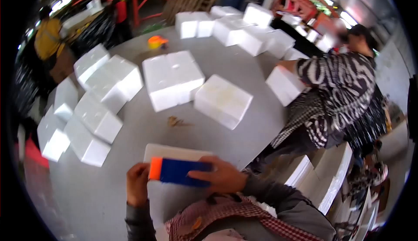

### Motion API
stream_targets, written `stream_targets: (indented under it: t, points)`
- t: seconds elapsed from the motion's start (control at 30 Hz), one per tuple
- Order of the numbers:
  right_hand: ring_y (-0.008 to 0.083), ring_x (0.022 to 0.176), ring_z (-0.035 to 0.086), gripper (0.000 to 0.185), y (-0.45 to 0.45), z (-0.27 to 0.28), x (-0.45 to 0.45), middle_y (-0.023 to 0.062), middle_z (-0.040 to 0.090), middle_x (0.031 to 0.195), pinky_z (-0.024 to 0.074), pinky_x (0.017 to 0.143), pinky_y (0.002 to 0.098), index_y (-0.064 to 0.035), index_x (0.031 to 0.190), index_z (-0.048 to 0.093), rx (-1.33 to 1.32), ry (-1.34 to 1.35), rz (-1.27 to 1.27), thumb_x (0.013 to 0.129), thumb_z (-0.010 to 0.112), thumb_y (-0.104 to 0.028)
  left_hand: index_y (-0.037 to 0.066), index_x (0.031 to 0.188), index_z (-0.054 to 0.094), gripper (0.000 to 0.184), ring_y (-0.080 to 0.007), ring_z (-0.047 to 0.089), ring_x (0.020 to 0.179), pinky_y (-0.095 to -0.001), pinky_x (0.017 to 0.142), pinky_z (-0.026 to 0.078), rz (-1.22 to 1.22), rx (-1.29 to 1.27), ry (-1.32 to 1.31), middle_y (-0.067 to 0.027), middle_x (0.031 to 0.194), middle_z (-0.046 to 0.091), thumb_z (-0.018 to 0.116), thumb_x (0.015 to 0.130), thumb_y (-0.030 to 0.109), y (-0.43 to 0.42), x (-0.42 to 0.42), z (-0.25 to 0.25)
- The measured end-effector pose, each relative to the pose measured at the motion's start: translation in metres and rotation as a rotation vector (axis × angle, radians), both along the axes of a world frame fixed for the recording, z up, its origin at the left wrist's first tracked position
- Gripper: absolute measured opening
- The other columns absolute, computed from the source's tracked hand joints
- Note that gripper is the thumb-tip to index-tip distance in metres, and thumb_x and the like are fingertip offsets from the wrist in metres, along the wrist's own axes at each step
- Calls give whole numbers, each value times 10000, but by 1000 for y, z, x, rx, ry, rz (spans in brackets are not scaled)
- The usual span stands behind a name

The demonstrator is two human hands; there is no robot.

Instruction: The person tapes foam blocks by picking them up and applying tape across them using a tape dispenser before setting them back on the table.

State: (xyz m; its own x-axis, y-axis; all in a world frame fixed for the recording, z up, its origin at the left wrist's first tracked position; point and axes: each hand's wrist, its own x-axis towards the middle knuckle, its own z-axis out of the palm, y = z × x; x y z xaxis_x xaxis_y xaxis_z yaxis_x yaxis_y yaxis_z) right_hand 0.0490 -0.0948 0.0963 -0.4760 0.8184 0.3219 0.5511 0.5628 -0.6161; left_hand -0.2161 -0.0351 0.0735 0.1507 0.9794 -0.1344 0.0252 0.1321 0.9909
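Observation:
A blue block-shaped object with an orange end (180, 172) is held level in front of my body; its exact kind does not show. My right hand (226, 175) is wrapped round its blue part. At the orange end, my left hand (137, 182) has its fingers pinched together, touching or very close to it; whatever they hold is too small to make out. Just below and behind the blue object lies a white foam box (174, 151), partly hidden by it and by my hands.
White foam boxes (172, 82) stand in groups on the grey table (143, 132). A small brown scrap (175, 121) and an orange-yellow item (156, 42) lie there too. At right, a co-worker (339, 75) holds a foam box (285, 85). Another person (50, 40) is at far left.

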Motion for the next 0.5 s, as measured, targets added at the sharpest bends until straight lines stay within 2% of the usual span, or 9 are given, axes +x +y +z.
stream_targets:
  t: [0.03,0.1,0.17,0.27,0.3,0.37,0.43,0.47,0.5]
  points:
    - [377,1021,482,705,0,12,8,192,393,1198,450,852,411,-247,1268,454,24,-18,21,630,693,-66,-11,830,593,132,-94,514,667,-230,615,429,-37,78,171,-27,718,571,540,844,110,6,-2,10]
    - [371,1008,491,699,1,37,41,187,431,1171,451,844,409,-238,1240,488,-6,-183,2,598,698,-59,17,748,550,130,-82,452,634,-222,586,387,127,87,-1,-4,665,502,513,841,100,27,-12,11]
    - [347,987,500,666,2,72,76,177,461,1111,451,815,389,-173,1174,547,100,-212,-143,543,689,-14,21,735,527,131,-66,417,601,-207,534,329,147,179,87,2,651,471,489,846,79,59,-44,17]
    - [333,967,503,663,4,82,108,170,463,1087,449,806,379,-137,1150,560,71,-110,-119,513,686,0,-23,848,583,137,-74,459,618,-206,574,390,239,6,31,-19,703,533,564,839,113,67,-42,32]
    - [331,952,505,666,2,82,116,169,459,1088,452,799,375,-136,1148,559,107,-169,-101,509,687,1,-20,851,590,130,-73,472,628,-207,575,393,172,15,81,-22,711,548,576,834,109,71,-34,30]
    - [330,938,507,668,3,82,129,167,454,1090,454,792,372,-134,1146,558,149,-231,-91,505,687,2,-19,838,590,128,-74,476,634,-215,584,402,172,40,76,-20,704,547,577,829,108,79,-17,9]
    - [326,925,508,657,14,85,133,171,435,1111,461,776,362,-145,1155,552,74,-272,-67,529,696,-5,-9,835,596,126,-77,481,640,-220,605,410,131,59,103,-20,703,552,568,827,114,97,-1,-27]
    - [326,925,508,657,23,94,94,171,435,1111,461,776,362,-145,1155,552,52,-300,-83,529,696,-5,-2,834,596,125,-82,487,649,-225,617,414,64,60,117,-23,710,558,554,829,115,110,-32,-51]
    - [325,925,508,653,26,93,97,172,428,1116,463,768,360,-154,1167,542,-10,-348,-89,548,693,-11,5,833,597,125,-87,494,658,-229,629,418,1,82,154,-26,717,564,540,831,117,115,-25,-74]
